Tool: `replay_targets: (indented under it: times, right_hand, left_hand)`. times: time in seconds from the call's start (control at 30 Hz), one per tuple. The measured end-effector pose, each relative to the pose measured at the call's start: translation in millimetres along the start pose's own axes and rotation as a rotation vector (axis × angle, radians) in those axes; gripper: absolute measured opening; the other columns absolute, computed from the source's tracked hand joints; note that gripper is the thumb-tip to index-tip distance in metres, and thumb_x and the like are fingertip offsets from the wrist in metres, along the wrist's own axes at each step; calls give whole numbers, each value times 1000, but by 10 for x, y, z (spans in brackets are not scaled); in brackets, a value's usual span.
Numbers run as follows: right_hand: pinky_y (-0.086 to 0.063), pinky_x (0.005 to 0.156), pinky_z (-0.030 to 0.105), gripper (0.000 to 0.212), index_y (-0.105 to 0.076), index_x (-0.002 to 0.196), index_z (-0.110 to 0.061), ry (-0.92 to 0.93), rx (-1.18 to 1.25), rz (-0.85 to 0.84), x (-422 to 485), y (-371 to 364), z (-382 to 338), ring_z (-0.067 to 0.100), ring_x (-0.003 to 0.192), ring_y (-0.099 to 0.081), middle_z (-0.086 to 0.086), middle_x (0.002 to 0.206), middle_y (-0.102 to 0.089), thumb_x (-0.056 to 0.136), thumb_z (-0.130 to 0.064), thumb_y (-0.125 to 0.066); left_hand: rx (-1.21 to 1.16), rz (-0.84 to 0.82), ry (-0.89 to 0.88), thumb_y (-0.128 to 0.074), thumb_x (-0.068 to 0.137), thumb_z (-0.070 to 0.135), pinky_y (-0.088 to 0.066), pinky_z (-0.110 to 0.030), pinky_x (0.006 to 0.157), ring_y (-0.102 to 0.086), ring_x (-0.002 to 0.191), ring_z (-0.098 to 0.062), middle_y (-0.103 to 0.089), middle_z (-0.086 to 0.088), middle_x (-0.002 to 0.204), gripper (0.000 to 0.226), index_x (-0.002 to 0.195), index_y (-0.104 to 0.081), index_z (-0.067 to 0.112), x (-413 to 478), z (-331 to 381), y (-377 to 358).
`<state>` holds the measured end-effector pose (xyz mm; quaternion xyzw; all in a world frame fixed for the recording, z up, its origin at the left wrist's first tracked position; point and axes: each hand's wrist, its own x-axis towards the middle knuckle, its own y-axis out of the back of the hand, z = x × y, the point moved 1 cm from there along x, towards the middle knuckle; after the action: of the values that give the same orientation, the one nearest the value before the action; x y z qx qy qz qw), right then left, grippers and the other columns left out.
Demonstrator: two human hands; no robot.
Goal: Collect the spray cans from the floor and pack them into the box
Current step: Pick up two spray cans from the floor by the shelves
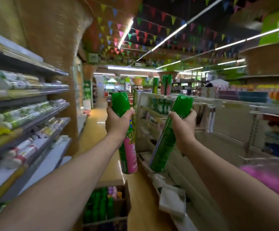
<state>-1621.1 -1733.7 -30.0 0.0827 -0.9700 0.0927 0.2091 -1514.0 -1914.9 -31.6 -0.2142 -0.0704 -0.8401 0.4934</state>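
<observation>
Spray cans are both up in the air, one per hand, in the middle of a shop aisle. The person's left hand (118, 125) is wrapped round the upper part of a tall green spray can with a pink lower label (129, 152), held close to upright with its green cap on top. The right hand (184, 126) grips a second tall green spray can (164, 147) near its top too. This one leans so the cap tips right and the base swings toward the other can; the two bases are near each other but not touching. Both are held out at arm's length, well above the brown cardboard box (127, 200) sitting open on the yellowish floor (142, 194) low in the view, between the forearms. Inside the box stands a bunch of green cans (100, 207) packed together, plus a few purple and yellow caps (113, 191) at the far end. Stocked metal shelves (27, 114) run along the left, lower white racks (227, 130) on the right, colourful triangle bunting (143, 35) overhead, all pretty motion-blurred
</observation>
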Motion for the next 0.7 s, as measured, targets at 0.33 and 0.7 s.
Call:
replay_targets:
  times: [0.33,0.7]
  right_hand:
    - [-56,92,50,55,-47,123,-27,-98,149,-169,367,-1486,376,18,98,-64,-2,110,-62,79,-40,-79]
    - [-56,92,42,52,-57,120,-26,59,177,-441,1348,-2663,1055,10,97,-67,-9,106,-68,78,-44,-83]
  left_hand:
    - [112,47,-22,-78,56,64,-58,-48,87,-68,94,-22,-68,6,103,66,111,-56,35,829,-407,470]
    - [260,202,-54,-81,76,50,-52,-33,82,-65,99,-14,-66,10,110,60,125,-56,28,1971,-1110,425]
